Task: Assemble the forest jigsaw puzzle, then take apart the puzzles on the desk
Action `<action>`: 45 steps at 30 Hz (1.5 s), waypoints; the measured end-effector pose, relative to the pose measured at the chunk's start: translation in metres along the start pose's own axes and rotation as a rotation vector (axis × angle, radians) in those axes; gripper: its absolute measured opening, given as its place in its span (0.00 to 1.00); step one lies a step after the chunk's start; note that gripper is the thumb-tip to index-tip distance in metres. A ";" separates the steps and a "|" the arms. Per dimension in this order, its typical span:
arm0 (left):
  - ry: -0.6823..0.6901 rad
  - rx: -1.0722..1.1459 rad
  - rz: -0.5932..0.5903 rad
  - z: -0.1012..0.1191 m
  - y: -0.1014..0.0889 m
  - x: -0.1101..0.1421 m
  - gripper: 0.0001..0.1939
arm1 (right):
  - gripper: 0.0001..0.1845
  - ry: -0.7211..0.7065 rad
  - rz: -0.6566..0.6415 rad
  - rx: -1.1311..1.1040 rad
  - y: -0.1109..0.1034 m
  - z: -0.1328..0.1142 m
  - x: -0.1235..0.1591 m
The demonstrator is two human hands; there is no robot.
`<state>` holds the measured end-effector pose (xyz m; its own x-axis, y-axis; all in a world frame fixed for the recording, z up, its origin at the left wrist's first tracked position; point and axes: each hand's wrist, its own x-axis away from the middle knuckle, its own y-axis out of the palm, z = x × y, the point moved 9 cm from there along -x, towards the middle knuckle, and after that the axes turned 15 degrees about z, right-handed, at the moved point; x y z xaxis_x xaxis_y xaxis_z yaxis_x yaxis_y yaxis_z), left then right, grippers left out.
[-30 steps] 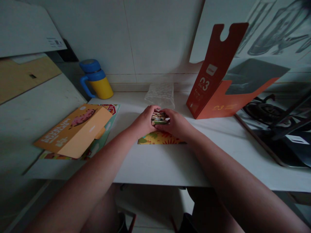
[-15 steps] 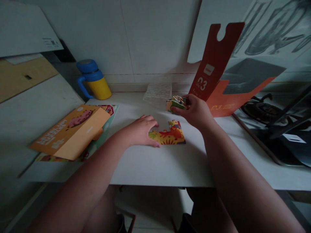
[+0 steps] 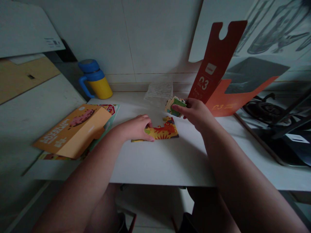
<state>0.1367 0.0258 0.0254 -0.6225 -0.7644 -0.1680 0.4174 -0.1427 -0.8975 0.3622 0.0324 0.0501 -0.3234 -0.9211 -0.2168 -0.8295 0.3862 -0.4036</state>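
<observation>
Joined jigsaw pieces (image 3: 163,132), yellow with a red-orange animal, lie flat on the white table. My left hand (image 3: 139,127) is closed on their left part, thumb along the near edge and fingers bent over the far side. A bit of yellow puzzle also shows to the left beneath this hand. Above the table, to the right and farther back, my right hand (image 3: 196,111) grips a small stack of puzzle pieces (image 3: 175,106). Green and cream faces show on the stack, with the thumb on its near face.
Behind the hands lies a crinkled clear plastic bag (image 3: 159,92). An opened orange box (image 3: 225,100) stands at right, beside a dark object (image 3: 279,129). At left are an orange puzzle box (image 3: 73,132) and a blue-and-yellow jug (image 3: 98,84) near the wall.
The joined puzzle pieces have slid left with my left hand. My right hand has tilted the stack, so more of its green face shows.
</observation>
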 end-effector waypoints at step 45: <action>-0.174 0.377 0.033 0.022 0.024 -0.001 0.24 | 0.24 0.143 -0.093 -0.128 0.022 0.005 0.010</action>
<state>0.1625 0.0093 0.0130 -0.4973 -0.8625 -0.0937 0.6682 -0.3118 -0.6755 0.3433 0.0316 0.0343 -0.2967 -0.9536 -0.0521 -0.9067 0.2984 -0.2981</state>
